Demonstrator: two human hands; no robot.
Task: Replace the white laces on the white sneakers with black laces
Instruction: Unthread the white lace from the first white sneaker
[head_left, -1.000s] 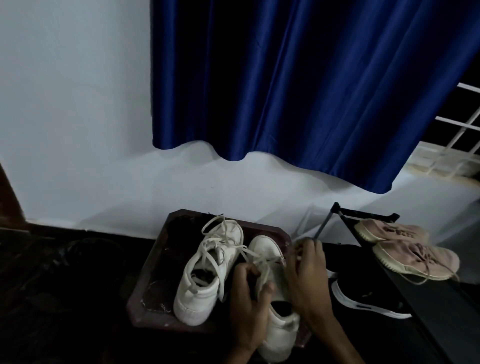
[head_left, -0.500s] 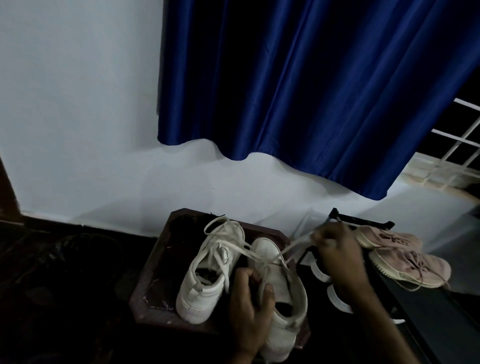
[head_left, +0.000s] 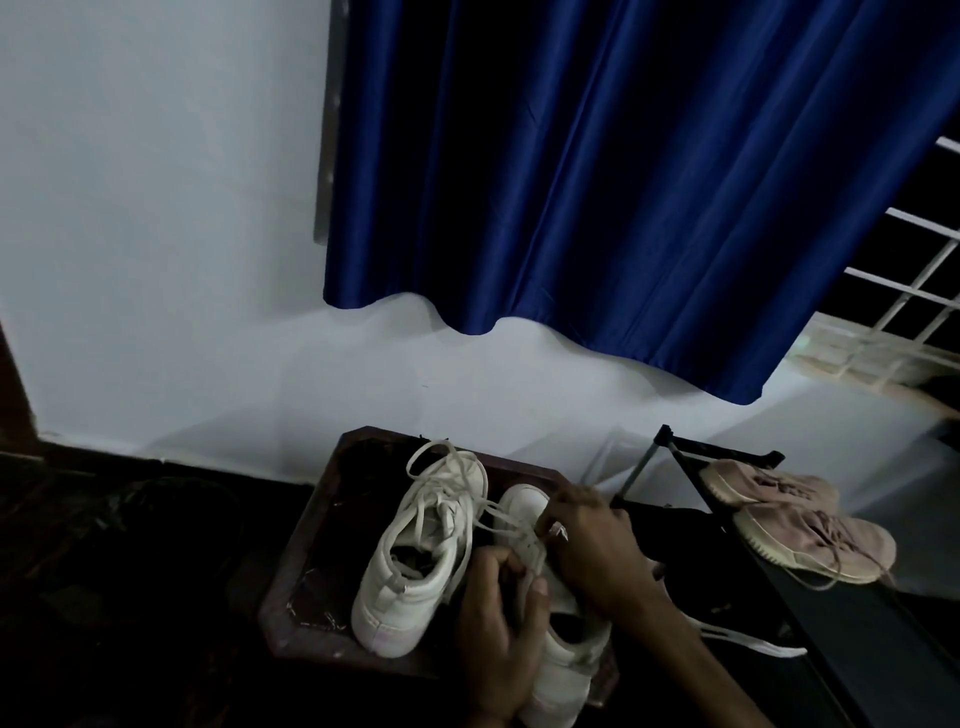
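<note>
Two white sneakers stand side by side on a dark wooden stool (head_left: 317, 525). The left sneaker (head_left: 415, 556) still carries its white lace (head_left: 441, 483), loose and looped over the toe. My left hand (head_left: 498, 629) grips the right sneaker (head_left: 561, 660) around its tongue and side. My right hand (head_left: 592, 545) lies over that sneaker's front eyelets, with its fingers pinching the white lace there. No black laces are visible in this dim view.
A black metal shoe rack (head_left: 779, 597) stands right of the stool, with a pair of pink sneakers (head_left: 810, 535) on top and a black shoe with a white sole (head_left: 727, 623) lower down. A white wall and a blue curtain (head_left: 623, 182) are behind. The floor is dark.
My right hand had pulled the lace out to the right, up near the rack, and has now come back down onto the right sneaker's eyelets. The left hand has kept its hold.
</note>
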